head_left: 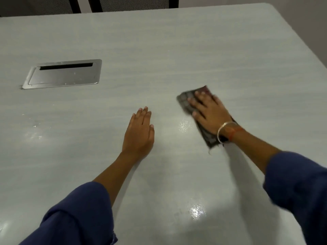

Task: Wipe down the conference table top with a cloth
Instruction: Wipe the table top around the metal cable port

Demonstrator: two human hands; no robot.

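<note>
The pale grey conference table top [177, 50] fills the view. A dark checked cloth [185, 99] lies flat on it, right of centre. My right hand [208, 110] presses down on the cloth with straight, spread fingers; a bangle circles that wrist. Part of the cloth sticks out beyond the fingertips and another part trails under the wrist. My left hand [139, 131] rests flat on the bare table to the left of the cloth, fingers straight and together, holding nothing.
A metal cable hatch [63, 74] is set flush into the table at the left. Glossy patches shine on the surface [197, 210] near me. Dark chair backs [123, 4] stand beyond the far edge. The table's right edge [300, 43] runs diagonally.
</note>
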